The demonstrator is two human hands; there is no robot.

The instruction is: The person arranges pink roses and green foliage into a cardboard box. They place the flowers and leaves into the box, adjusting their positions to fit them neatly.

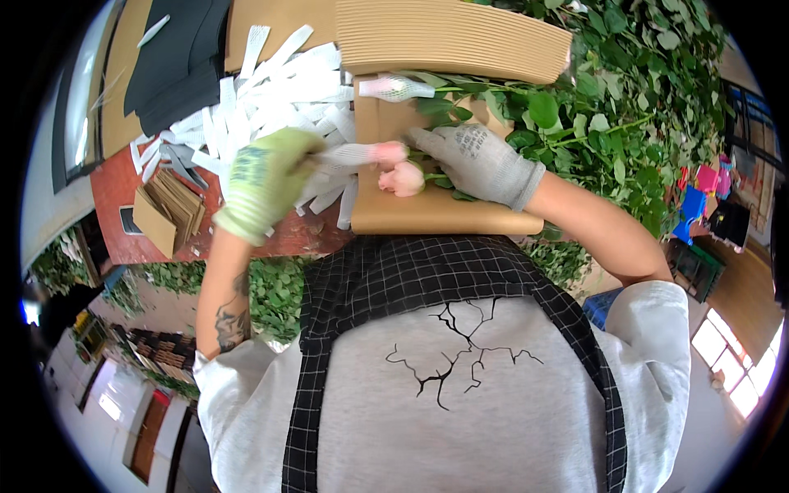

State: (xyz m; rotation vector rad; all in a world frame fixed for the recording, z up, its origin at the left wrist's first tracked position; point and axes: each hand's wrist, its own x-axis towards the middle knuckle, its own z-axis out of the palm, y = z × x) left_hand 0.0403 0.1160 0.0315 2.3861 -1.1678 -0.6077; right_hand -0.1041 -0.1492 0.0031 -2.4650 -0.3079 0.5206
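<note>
Red bench point(308, 246) in a workroom, floor beyond its near edge strewn with greenery point(277, 296); I'm watching a person in a checked apron point(427, 261) work at it. Left hand point(267, 177), green glove: grip pinching one end of a white mesh sleeve point(349, 155), other end against a pink rose point(389, 153). Right hand point(485, 163), grey glove: just right of that rose, over the stems, fingers pointing left, tips blurred; can't tell from here if its grip is pressed together on a stem or loose. Second rose point(403, 179), bare, just below the first, above brown paper point(448, 220). Sleeved rose point(396, 88) lies farther up, near a stack of ridged cardboard point(452, 37). Loose sleeves point(283, 90) heaped past the left hand, bright, edges washed out. Dark sheets point(181, 66) at upper left; cardboard pieces point(164, 215) left of the green glove, phone point(128, 220) beside them. Leafy stems point(612, 152) crowd the right side.
</note>
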